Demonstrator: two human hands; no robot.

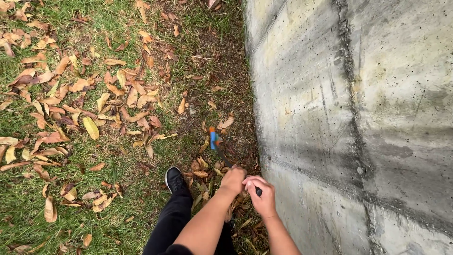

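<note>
My left hand (233,180) and my right hand (262,194) both grip a thin dark handle of a garden tool (222,157). The handle runs up and away from me to a blue and orange head (213,138) that lies among dry leaves at the foot of a concrete wall (349,108). The left hand sits farther along the handle, the right hand close behind it near the handle's end. What kind of tool head it is cannot be made out.
Grass (113,165) strewn with brown and yellow fallen leaves (89,101) covers the left. My leg in dark trousers and a black shoe (175,179) stand on the grass. The grey wall fills the right side.
</note>
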